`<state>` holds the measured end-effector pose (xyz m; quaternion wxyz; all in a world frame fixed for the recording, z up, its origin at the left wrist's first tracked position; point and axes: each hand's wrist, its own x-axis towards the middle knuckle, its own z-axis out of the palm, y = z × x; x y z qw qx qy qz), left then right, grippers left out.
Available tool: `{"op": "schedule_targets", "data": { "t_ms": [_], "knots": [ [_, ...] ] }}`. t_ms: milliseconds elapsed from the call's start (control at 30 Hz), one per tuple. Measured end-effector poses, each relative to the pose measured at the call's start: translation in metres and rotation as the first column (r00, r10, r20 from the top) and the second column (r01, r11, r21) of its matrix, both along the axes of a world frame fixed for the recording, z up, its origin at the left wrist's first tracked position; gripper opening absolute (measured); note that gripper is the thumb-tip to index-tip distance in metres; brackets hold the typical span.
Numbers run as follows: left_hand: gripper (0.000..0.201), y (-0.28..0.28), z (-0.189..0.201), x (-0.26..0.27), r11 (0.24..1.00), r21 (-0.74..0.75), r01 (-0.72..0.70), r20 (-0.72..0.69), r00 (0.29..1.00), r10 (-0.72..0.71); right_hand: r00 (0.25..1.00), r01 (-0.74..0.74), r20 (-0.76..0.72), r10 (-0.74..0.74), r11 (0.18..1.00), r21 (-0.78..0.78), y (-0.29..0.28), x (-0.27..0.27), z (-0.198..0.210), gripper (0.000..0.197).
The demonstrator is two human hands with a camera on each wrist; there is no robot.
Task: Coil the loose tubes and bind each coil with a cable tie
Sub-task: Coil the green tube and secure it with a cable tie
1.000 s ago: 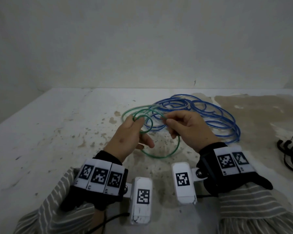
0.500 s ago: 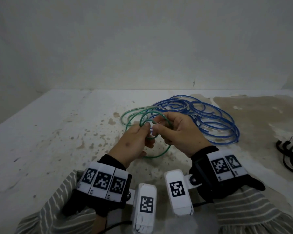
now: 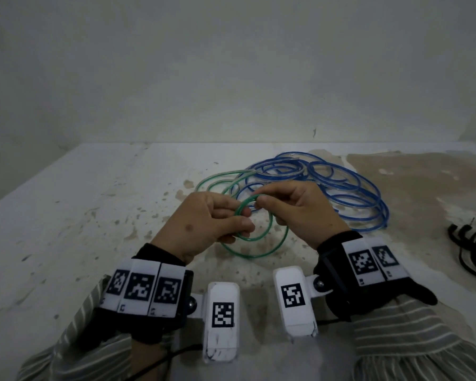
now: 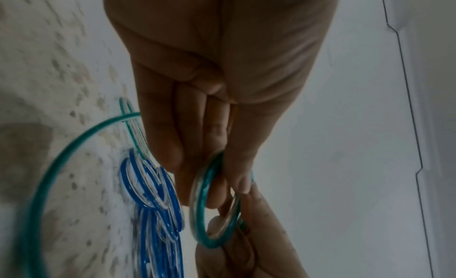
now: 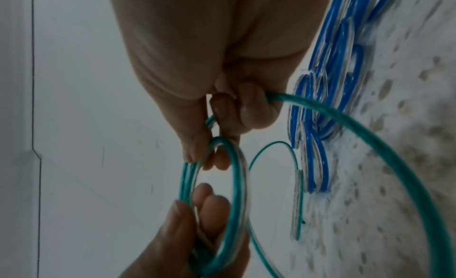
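Head view: green tube (image 3: pixel 254 244) between both hands

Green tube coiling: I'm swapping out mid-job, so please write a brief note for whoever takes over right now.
Left hand: holds the small coil of the green tube.
Right hand: pinches the same coil at its top, feeding the next loop.
Green tube: a few small loops are made; one big loop hangs below the hands and more lies loose on the table.
Blue tube: loose heap behind the hands, untouched.
Black cable ties: at the table's right edge.
Left: finish the green coil and tie it, then coil and tie the blue.
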<state>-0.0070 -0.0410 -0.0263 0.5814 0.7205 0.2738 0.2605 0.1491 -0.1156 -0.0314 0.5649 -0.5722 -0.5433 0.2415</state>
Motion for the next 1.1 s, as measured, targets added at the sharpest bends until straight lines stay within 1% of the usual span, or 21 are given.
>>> {"op": "schedule_targets", "data": {
  "t_ms": [100,267,333,400,467,533,567,633,667,733,800,867,900,967,1000,1033,1100],
  "knots": [
    [0.010,-0.001,0.002,-0.001,0.999,-0.027,0.028,-0.008,1.000,-0.028,0.999,0.029,0.015,-0.029,0.999,0.016,-0.001,0.004,0.001,0.013],
    [0.010,-0.003,0.003,-0.002,0.996,-0.058,0.073,-0.017,0.997,-0.074,0.990,0.141,-0.022,-0.139,0.985,0.097,-0.004,0.017,0.004,0.015],
    [0.009,-0.004,0.004,-0.001,0.995,-0.084,0.062,0.017,0.998,-0.061,0.985,0.172,-0.030,-0.170,0.979,0.106,-0.003,0.020,0.004,0.011],
    [0.006,-0.005,0.003,0.002,0.995,-0.095,0.004,0.074,0.997,0.003,0.980,0.195,-0.045,-0.192,0.977,0.082,-0.001,0.018,0.003,0.010],
    [0.006,-0.006,0.001,0.005,0.988,-0.130,-0.084,0.147,0.984,0.103,0.979,0.157,-0.133,-0.152,0.987,0.023,0.001,0.013,0.002,0.012],
    [0.008,-0.005,-0.002,0.008,0.966,-0.207,-0.157,0.212,0.956,0.201,0.964,0.042,-0.262,-0.049,0.999,-0.033,0.003,0.004,0.002,0.015],
    [0.010,-0.005,-0.002,0.009,0.953,-0.247,-0.176,0.231,0.944,0.235,0.962,-0.013,-0.272,-0.002,0.999,-0.053,0.004,-0.001,0.003,0.017],
    [0.012,-0.005,-0.003,0.010,0.936,-0.297,-0.192,0.245,0.932,0.268,0.980,-0.072,-0.190,0.056,0.994,-0.078,0.005,-0.010,0.002,0.019],
    [0.013,-0.005,-0.003,0.011,0.934,-0.303,-0.190,0.243,0.932,0.268,0.987,-0.078,-0.147,0.065,0.994,-0.080,0.006,-0.014,0.002,0.018],
    [0.014,-0.006,-0.003,0.011,0.940,-0.294,-0.174,0.209,0.948,0.240,0.996,-0.035,-0.084,0.029,0.997,-0.068,0.008,-0.016,0.001,0.020],
    [0.017,-0.007,-0.005,0.012,0.952,-0.278,-0.126,0.141,0.975,0.170,0.997,0.051,-0.062,-0.055,0.997,-0.064,0.008,-0.014,0.000,0.025],
    [0.029,-0.010,-0.007,0.013,0.961,-0.264,-0.087,0.081,0.990,0.112,0.988,0.088,-0.120,-0.096,0.993,-0.074,0.008,-0.013,-0.001,0.027],
    [0.030,-0.011,-0.007,0.013,0.964,-0.252,-0.086,0.063,0.992,0.105,0.980,0.068,-0.181,-0.081,0.995,-0.075,0.008,-0.014,0.000,0.027],
    [0.016,-0.012,-0.005,0.012,0.971,-0.217,-0.102,0.054,0.992,0.116,0.957,0.008,-0.288,-0.024,0.998,-0.060,0.007,-0.016,0.000,0.026],
    [0.007,-0.012,-0.003,0.010,0.973,-0.203,-0.106,0.059,0.991,0.120,0.956,-0.013,-0.295,-0.004,0.998,-0.056,0.007,-0.016,0.001,0.026],
    [0.004,-0.012,-0.001,0.009,0.979,-0.180,-0.098,0.067,0.991,0.112,0.963,-0.023,-0.268,0.006,0.998,-0.060,0.007,-0.016,0.001,0.026],
    [0.018,-0.010,0.000,0.007,0.987,-0.126,-0.096,0.092,0.990,0.108,0.989,-0.028,-0.144,0.017,0.997,-0.078,0.005,-0.014,0.002,0.026]
  ]
}}
